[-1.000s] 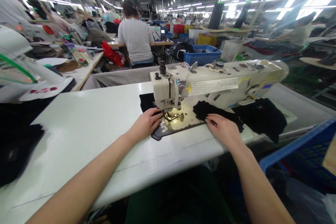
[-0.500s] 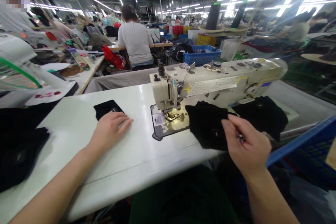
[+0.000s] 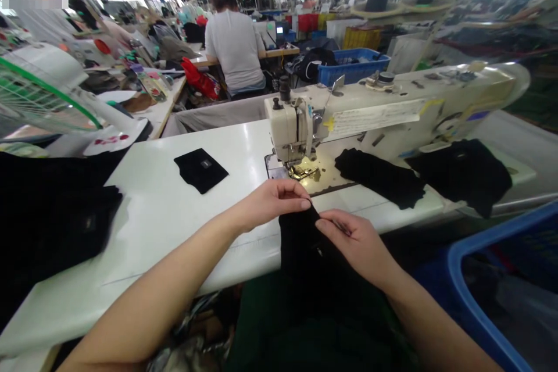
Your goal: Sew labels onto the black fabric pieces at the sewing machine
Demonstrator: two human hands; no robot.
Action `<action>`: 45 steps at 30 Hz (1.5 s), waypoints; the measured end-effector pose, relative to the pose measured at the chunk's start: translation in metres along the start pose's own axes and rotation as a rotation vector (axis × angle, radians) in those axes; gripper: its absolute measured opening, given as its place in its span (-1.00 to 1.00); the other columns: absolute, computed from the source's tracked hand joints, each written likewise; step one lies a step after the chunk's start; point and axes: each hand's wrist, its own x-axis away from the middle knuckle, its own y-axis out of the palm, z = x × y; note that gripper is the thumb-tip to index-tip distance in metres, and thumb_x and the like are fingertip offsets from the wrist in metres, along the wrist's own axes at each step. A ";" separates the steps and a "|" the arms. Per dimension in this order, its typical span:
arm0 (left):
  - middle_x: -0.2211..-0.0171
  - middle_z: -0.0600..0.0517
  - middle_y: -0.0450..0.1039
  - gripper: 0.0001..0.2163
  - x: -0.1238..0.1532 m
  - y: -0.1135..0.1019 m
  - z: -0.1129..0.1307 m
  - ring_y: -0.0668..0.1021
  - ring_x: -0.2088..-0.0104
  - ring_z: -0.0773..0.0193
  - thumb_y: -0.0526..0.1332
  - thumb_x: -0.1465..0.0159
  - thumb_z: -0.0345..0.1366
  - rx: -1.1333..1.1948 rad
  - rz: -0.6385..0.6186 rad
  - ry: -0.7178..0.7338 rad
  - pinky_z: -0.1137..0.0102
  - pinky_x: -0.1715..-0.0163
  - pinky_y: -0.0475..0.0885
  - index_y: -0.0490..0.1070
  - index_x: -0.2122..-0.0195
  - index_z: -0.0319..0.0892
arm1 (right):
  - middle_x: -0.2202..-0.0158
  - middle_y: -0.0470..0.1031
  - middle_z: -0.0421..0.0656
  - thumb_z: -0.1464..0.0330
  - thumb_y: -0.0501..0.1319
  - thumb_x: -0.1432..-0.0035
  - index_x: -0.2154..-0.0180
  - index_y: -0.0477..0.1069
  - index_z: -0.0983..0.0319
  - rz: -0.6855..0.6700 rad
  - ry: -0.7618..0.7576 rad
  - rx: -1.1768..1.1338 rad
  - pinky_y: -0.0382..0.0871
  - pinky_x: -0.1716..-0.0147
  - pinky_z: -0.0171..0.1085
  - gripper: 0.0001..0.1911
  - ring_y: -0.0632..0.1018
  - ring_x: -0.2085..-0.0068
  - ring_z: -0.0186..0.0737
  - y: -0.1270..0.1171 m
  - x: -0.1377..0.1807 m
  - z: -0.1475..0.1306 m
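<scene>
Both hands hold a black fabric piece [image 3: 299, 238] that hangs over the table's front edge, and a tiny pale mark shows on it. My left hand [image 3: 276, 202] pinches its upper edge between thumb and fingers. Close beside it, my right hand [image 3: 357, 244] grips the same edge; a small dark, shiny object sits in that palm, too hidden to name. Just beyond the hands stands a sewing machine [image 3: 370, 113], its presser foot [image 3: 303, 172] over the metal plate. A small black piece with a label [image 3: 200, 170] lies flat on the table to the left.
More black fabric [image 3: 379, 177] lies right of the needle, with another black piece [image 3: 464, 171] beyond. Black fabric pieces [image 3: 52, 226] cover the left end. A blue basket [image 3: 457, 250] stands at the right, a fan [image 3: 52, 87] at the left. A person [image 3: 235, 40] sits ahead.
My left hand has left the small labelled piece and come right to the held fabric. My right hand has brought that fabric left and towards me, off the table. The view has shifted.
</scene>
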 end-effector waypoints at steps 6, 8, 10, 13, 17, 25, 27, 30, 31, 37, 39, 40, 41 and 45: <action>0.42 0.08 0.51 -0.74 -0.008 -0.032 -0.008 0.48 0.39 0.34 0.40 -0.08 -0.13 -0.113 0.296 -0.020 0.42 0.32 0.34 0.51 0.36 -0.22 | 0.44 0.49 -0.23 0.15 0.20 -0.21 0.35 0.53 0.23 -0.075 0.221 -0.012 0.34 0.35 -0.29 -0.71 0.49 0.37 -0.23 0.006 0.016 0.028; 0.46 0.09 0.50 -0.77 -0.017 -0.039 -0.021 0.47 0.42 0.33 0.38 -0.10 -0.15 -0.220 0.320 -0.049 0.42 0.35 0.33 0.52 0.37 -0.22 | 0.41 0.52 -0.20 0.16 0.18 -0.21 0.35 0.54 0.23 -0.044 0.207 0.004 0.38 0.28 -0.25 -0.70 0.52 0.32 -0.18 0.013 0.020 0.036; 0.49 0.10 0.49 -0.83 -0.027 -0.040 -0.038 0.47 0.45 0.32 0.33 -0.16 -0.19 -0.365 0.334 -0.052 0.41 0.38 0.32 0.52 0.39 -0.21 | 0.37 0.54 -0.19 0.18 0.18 -0.20 0.19 0.55 0.22 0.018 0.182 0.004 0.41 0.23 -0.22 -0.71 0.55 0.29 -0.15 0.022 0.022 0.042; 0.46 0.07 0.49 -0.90 -0.039 -0.035 -0.059 0.49 0.41 0.28 0.30 -0.21 -0.29 -0.649 0.354 0.048 0.37 0.33 0.37 0.52 0.42 -0.19 | 0.43 0.49 -0.25 0.21 0.20 -0.20 0.01 0.45 0.21 0.115 0.168 0.018 0.43 0.31 -0.24 -0.64 0.53 0.39 -0.21 0.033 0.024 0.046; 0.25 -0.04 0.48 -0.91 -0.042 -0.026 -0.072 0.51 0.18 0.12 0.38 -0.19 -0.34 -0.980 0.505 0.279 0.26 0.16 0.42 0.52 0.30 -0.18 | 0.43 0.50 -0.22 0.21 0.21 -0.25 0.21 0.48 0.19 0.093 0.077 0.104 0.40 0.39 -0.30 -0.80 0.51 0.42 -0.25 0.037 0.027 0.050; 0.25 -0.08 0.47 -0.87 -0.034 -0.027 -0.081 0.50 0.22 0.16 0.20 -0.35 -0.37 -1.108 0.380 0.454 0.26 0.16 0.46 0.56 0.21 -0.21 | 0.17 0.51 -0.07 0.56 0.06 -0.29 -0.03 0.45 0.22 0.024 -0.459 0.426 0.46 0.23 -0.27 -0.64 0.56 0.20 -0.21 0.022 0.026 0.064; 0.23 -0.09 0.47 -0.86 -0.035 -0.031 -0.084 0.50 0.20 0.15 0.20 -0.35 -0.38 -1.116 0.378 0.479 0.25 0.15 0.47 0.56 0.17 -0.21 | 0.16 0.50 -0.06 0.60 0.04 -0.27 -0.05 0.44 0.23 0.041 -0.494 0.515 0.46 0.29 -0.28 -0.60 0.56 0.24 -0.21 0.020 0.023 0.064; 0.24 -0.10 0.47 -0.85 -0.040 -0.036 -0.085 0.49 0.22 0.14 0.20 -0.35 -0.38 -1.133 0.380 0.492 0.23 0.17 0.47 0.57 0.18 -0.22 | 0.16 0.51 -0.06 0.61 0.07 -0.23 0.01 0.46 0.24 0.071 -0.517 0.550 0.46 0.30 -0.28 -0.63 0.57 0.24 -0.20 0.020 0.018 0.062; 0.24 -0.10 0.47 -0.85 -0.041 -0.038 -0.086 0.49 0.22 0.14 0.19 -0.36 -0.38 -1.143 0.378 0.498 0.22 0.17 0.47 0.57 0.18 -0.23 | 0.17 0.52 -0.06 0.61 0.09 -0.22 0.05 0.47 0.24 0.085 -0.519 0.540 0.46 0.28 -0.27 -0.66 0.57 0.24 -0.19 0.021 0.017 0.061; 0.24 -0.10 0.45 -0.85 -0.045 -0.041 -0.085 0.49 0.22 0.14 0.19 -0.36 -0.38 -1.163 0.367 0.507 0.22 0.17 0.47 0.57 0.17 -0.22 | 0.16 0.53 -0.08 0.65 0.09 -0.13 0.13 0.45 0.23 0.086 -0.494 0.514 0.44 0.25 -0.27 -0.66 0.56 0.22 -0.18 0.023 0.013 0.059; 0.24 -0.11 0.45 -0.84 -0.045 -0.042 -0.086 0.49 0.22 0.14 0.19 -0.35 -0.38 -1.165 0.371 0.505 0.23 0.17 0.47 0.57 0.17 -0.22 | 0.16 0.52 -0.07 0.65 0.09 -0.12 0.13 0.44 0.23 0.083 -0.484 0.517 0.43 0.25 -0.27 -0.66 0.56 0.21 -0.17 0.024 0.012 0.059; 0.24 -0.11 0.45 -0.84 -0.045 -0.042 -0.086 0.48 0.22 0.14 0.19 -0.36 -0.38 -1.161 0.374 0.506 0.22 0.17 0.47 0.57 0.17 -0.22 | 0.16 0.52 -0.08 0.65 0.09 -0.11 0.14 0.44 0.23 0.080 -0.478 0.519 0.43 0.26 -0.27 -0.65 0.56 0.22 -0.17 0.024 0.012 0.059; 0.24 -0.11 0.45 -0.84 -0.045 -0.042 -0.087 0.48 0.22 0.14 0.18 -0.36 -0.38 -1.151 0.379 0.508 0.22 0.17 0.47 0.58 0.17 -0.22 | 0.16 0.52 -0.08 0.65 0.09 -0.10 0.15 0.44 0.23 0.078 -0.473 0.520 0.42 0.26 -0.27 -0.65 0.56 0.22 -0.17 0.024 0.012 0.059; 0.23 -0.10 0.46 -0.82 -0.045 -0.042 -0.089 0.49 0.20 0.15 0.19 -0.34 -0.39 -1.048 0.404 0.511 0.21 0.14 0.49 0.59 0.14 -0.21 | 0.17 0.52 -0.09 0.65 0.08 -0.09 0.16 0.44 0.23 0.066 -0.437 0.531 0.41 0.26 -0.27 -0.65 0.56 0.22 -0.17 0.024 0.013 0.057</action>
